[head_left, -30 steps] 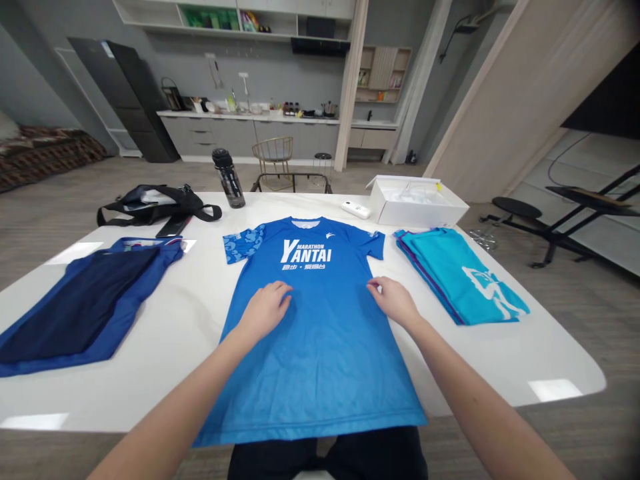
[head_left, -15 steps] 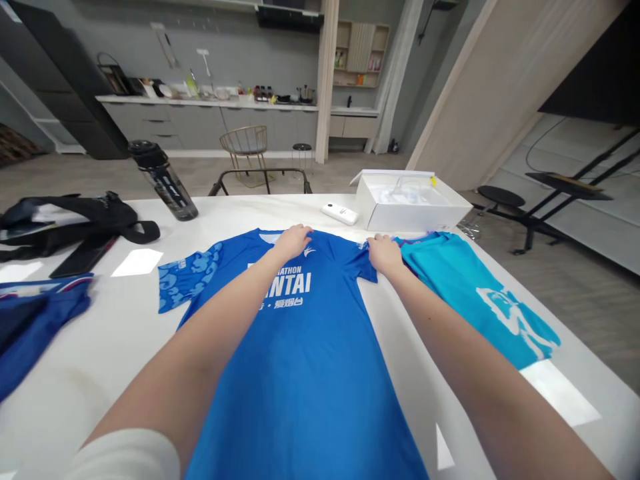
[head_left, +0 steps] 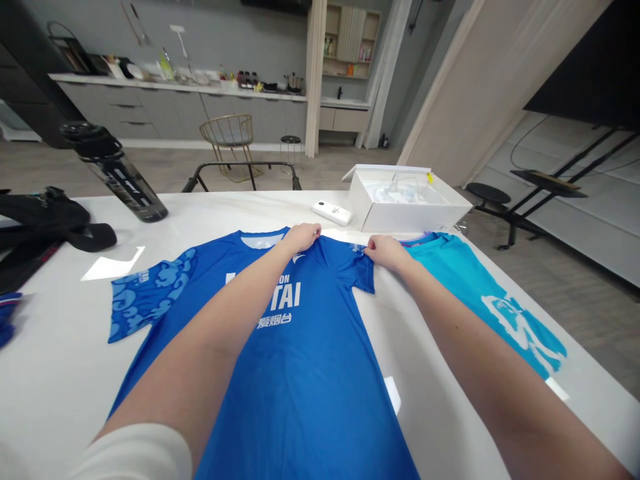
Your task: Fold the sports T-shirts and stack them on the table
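A blue T-shirt [head_left: 300, 373] with white lettering lies spread on the white table [head_left: 45, 387], its collar away from me. My left hand [head_left: 303, 236] pinches the fabric at the shoulder, just right of the collar. At the end of the right-hand sleeve, my right hand [head_left: 384, 251] is closed on the sleeve's edge. The other sleeve, with a wave pattern, lies flat at the left. My left forearm hides part of the lettering. Beside my right hand rests a folded turquoise shirt [head_left: 465, 273] with a white print.
An open white box [head_left: 410, 210] and a white handheld device [head_left: 332, 212] stand beyond the shirt. On the left are a dark water bottle [head_left: 123, 177], a black bag [head_left: 55, 217] and a bit of dark blue cloth [head_left: 7, 320]. A chair [head_left: 245, 167] is behind the table.
My view has shifted to the right. My left hand has moved along the shoulder from the chest and now pinches the cloth. The right-hand sleeve looks more spread out.
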The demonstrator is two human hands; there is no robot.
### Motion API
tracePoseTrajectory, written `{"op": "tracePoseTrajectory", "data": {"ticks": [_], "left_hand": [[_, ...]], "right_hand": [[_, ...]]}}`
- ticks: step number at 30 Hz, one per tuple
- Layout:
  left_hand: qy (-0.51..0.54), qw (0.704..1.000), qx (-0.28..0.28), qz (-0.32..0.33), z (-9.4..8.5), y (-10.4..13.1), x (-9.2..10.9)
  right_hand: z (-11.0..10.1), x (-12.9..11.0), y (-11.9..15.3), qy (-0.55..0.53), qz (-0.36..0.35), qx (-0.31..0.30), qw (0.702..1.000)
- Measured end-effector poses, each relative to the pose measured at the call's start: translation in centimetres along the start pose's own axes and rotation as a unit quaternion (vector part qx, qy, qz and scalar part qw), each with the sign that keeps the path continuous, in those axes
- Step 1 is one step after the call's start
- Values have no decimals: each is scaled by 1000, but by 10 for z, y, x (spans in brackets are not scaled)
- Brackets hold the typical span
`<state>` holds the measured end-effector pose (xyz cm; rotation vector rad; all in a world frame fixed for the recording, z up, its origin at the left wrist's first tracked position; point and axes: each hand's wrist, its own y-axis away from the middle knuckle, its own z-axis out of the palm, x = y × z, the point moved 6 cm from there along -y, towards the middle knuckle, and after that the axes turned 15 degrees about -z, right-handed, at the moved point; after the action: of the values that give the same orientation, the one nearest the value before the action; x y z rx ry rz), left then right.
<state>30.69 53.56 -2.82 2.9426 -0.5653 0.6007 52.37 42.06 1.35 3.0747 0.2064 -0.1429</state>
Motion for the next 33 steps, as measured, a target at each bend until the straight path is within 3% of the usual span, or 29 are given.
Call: {"op": "tracePoseTrajectory", "data": {"ticks": [5, 7, 10, 13, 16, 17, 19, 20, 22, 24, 27, 33], "left_hand": [[122, 992, 37, 14, -30, 8, -10], [233, 970, 59, 24, -48, 15, -14], [390, 919, 62, 12, -74, 29, -23], [481, 876, 24, -35, -90, 49, -48], [484, 867, 35, -108, -104, 78, -96], [461, 874, 51, -145, -108, 90, -116], [395, 888, 73, -224, -109, 118, -153], [346, 901, 73, -252, -108, 133, -166], [232, 932, 56, -272, -101, 160, -178], [108, 959, 49, -257, -91, 181, -174], [-3, 973, 74, -220, -76, 199, -153], [-34, 974, 92, -203, -60, 204, -130]], "right_hand": [[-59, -30, 15, -250, -54, 22, 966], [-86, -64, 20, -343, -100, 17, 934], [-110, -136, 17, -460, -165, 18, 872], [-102, -219, 2, -518, -228, -10, 824], [-67, -281, -17, -466, -314, -63, 825], [-56, -286, -26, -425, -318, -38, 846], [-39, -273, -44, -306, -273, 51, 911], [-31, -261, -52, -244, -241, 89, 935], [-14, -235, -66, -138, -193, 93, 967], [5, -212, -77, -61, -177, 43, 981], [25, -186, -90, -18, -145, 2, 989], [47, -174, -107, -20, -145, -16, 989]]}}
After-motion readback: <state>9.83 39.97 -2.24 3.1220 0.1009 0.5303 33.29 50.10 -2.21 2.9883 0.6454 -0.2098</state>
